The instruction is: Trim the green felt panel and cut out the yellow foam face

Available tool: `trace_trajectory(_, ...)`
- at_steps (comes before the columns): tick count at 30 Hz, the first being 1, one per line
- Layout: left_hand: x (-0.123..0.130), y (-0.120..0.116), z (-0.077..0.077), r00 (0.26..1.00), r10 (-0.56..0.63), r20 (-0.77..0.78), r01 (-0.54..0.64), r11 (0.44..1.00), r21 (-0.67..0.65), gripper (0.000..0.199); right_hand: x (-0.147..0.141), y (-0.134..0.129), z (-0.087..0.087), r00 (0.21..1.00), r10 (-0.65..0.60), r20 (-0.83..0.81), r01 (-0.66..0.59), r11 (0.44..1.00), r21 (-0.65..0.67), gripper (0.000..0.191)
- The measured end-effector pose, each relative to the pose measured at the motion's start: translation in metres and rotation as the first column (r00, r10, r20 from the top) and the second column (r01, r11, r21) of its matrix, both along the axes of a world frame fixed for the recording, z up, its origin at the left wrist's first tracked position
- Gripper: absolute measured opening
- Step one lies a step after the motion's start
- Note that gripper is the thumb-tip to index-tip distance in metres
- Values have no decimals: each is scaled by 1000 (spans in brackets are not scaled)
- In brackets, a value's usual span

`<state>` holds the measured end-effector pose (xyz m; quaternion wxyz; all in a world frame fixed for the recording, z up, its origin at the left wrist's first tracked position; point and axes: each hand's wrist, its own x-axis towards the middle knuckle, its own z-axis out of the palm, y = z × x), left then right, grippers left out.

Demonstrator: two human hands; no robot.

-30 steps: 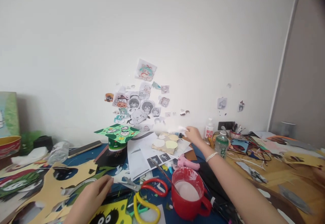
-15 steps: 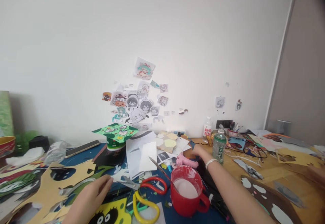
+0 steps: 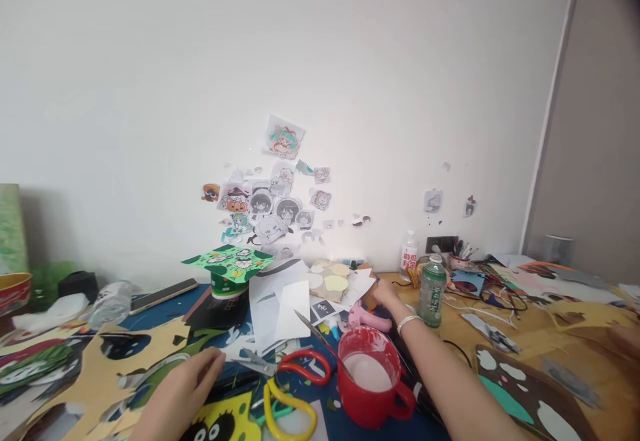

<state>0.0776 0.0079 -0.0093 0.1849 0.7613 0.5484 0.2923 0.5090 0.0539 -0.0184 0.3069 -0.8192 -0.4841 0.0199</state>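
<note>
Fingers of R hand [image 3: 385,291] nr brown paper [image 3: 369,299] (pink tool [image 3: 371,319] adj.).

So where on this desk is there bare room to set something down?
The wooden tabletop has a bare patch between the yellow sheet and brown cut-out. A narrower blue patch lies between the dark bar and beige cut-out. It's crowded around the scissors, red mug and left hand.

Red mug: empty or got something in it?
Not empty, and upright. The red mug holds something pale, its surface showing below the rim. Cannot tell how deep it goes.
</note>
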Motion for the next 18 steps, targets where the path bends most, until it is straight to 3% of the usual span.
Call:
trace_trajectory(4,1,-2,1,1000,10,-8,-10,1000,11,37,2,3,20,1000,-16,9,17,999,-43,24)
trace_trajectory(11,3,-3,0,1000,7,-5,-7,1000,11,40,-7,-2,63,988,-56,146,40,993,107,23)
trace_trajectory(18,-3,-5,8,950,-168,-264,164,986,-38,35,-1,-12,119,962,-79,263,15,972,235,25)
